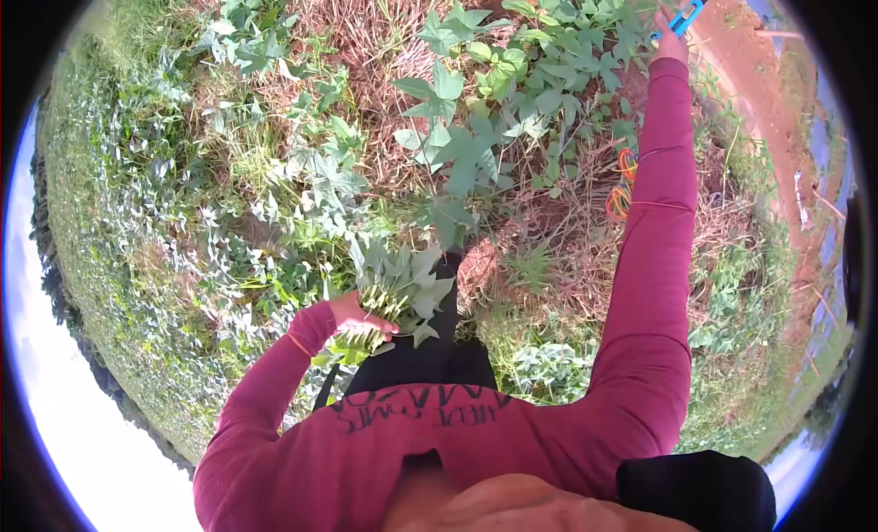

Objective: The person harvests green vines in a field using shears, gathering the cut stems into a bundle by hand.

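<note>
My left hand (361,318) is closed around a bunch of leafy stems (401,285), held in front of my waist. The lobed leaves fan upward and the pale stems are packed side by side under my fingers. Far out at the upper right, my right hand (674,43) grips a slim blue cutter knife (684,18) with a black end, beside the edge of the leafy plants (558,65). My right arm is stretched out straight, and the fingertips are too small to make out clearly. Thin bands circle both sleeves.
Orange and yellow bands (618,201) hang in loops beside my right sleeve. Dry straw (393,65) covers ground between green vines. Dense low plants (137,212) spread to the left. A reddish dirt strip (754,84) runs along the right, with a pale object (801,201) on it.
</note>
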### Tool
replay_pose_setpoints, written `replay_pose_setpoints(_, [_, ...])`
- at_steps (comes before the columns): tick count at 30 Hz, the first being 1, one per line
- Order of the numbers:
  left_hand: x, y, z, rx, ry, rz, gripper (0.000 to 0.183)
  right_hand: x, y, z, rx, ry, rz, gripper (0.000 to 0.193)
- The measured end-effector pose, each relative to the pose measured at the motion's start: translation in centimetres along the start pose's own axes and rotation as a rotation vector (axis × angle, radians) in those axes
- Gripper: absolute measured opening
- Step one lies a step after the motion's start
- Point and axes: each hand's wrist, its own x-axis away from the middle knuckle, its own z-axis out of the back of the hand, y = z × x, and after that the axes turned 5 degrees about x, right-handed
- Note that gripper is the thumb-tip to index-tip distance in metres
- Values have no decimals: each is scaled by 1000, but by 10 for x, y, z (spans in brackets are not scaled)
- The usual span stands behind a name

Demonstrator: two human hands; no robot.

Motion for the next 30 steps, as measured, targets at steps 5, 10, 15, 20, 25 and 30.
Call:
replay_pose_setpoints(5, [-7, 48, 3, 17, -13, -49, 51, -109, -2, 17, 298, -29, -272, 54])
replay_pose_setpoints(10, [-7, 54, 27, 19, 192, -39, 31, -29, 18, -14, 99, -186, -9, 36])
replay_pose_setpoints(15, [-18, 141, 31, 289, 476, -314, 31, 267, -37, -38, 558, -347, 558, 19])
replay_pose_setpoints(20, [-128, 231, 31, -74, 481, -546, 37, 375, -29, -25, 602, -288, 448, 25])
replay_pose_setpoints(25, [-205, 332, -49, -479, 604, -311, 77, 386, -35, -27, 503, -271, 366, 28])
replay_pose_setpoints(30, [-226, 313, -6, -389, 608, -265, 77, 334, -47, 25, 465, -350, -163, 24])
